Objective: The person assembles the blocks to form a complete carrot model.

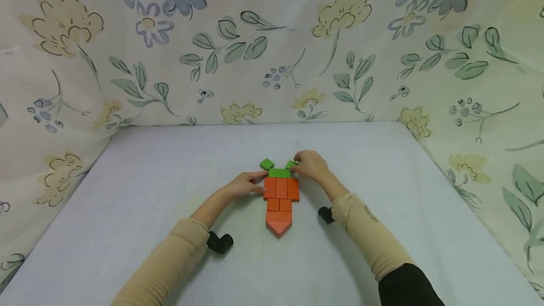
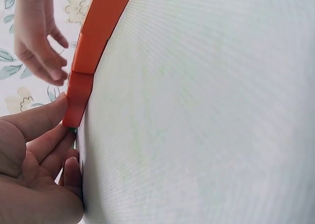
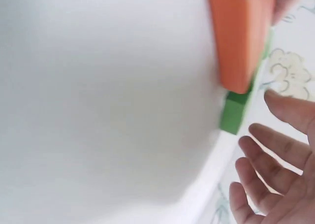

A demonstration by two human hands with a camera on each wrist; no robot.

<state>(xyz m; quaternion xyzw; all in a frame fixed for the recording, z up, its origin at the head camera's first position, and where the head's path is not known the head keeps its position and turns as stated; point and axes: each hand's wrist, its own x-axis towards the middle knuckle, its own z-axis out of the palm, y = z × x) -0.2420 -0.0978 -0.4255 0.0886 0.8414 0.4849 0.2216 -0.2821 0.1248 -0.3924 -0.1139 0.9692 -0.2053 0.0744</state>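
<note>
Flat on the table lies a figure of orange and green blocks. Three upright orange blocks (image 1: 281, 188) form its wide part, with smaller orange blocks and a pointed orange block (image 1: 278, 228) nearer me. A green rectangular block (image 1: 279, 173) caps the far end, with one tilted green block (image 1: 267, 164) and another green block (image 1: 291, 164) at its corners. My left hand (image 1: 244, 184) touches the figure's left side, thumb against an orange block (image 2: 78, 100), fingers fairly straight. Beside the right green block, my right hand (image 1: 312, 166) has its fingers spread, apart from the green block (image 3: 233, 113) in the right wrist view.
A white cloth covers the table (image 1: 170, 169). Behind it and at both sides hangs a flowered curtain (image 1: 272, 60). Black wrist devices stick out below the left forearm (image 1: 220, 242) and the right forearm (image 1: 326, 215).
</note>
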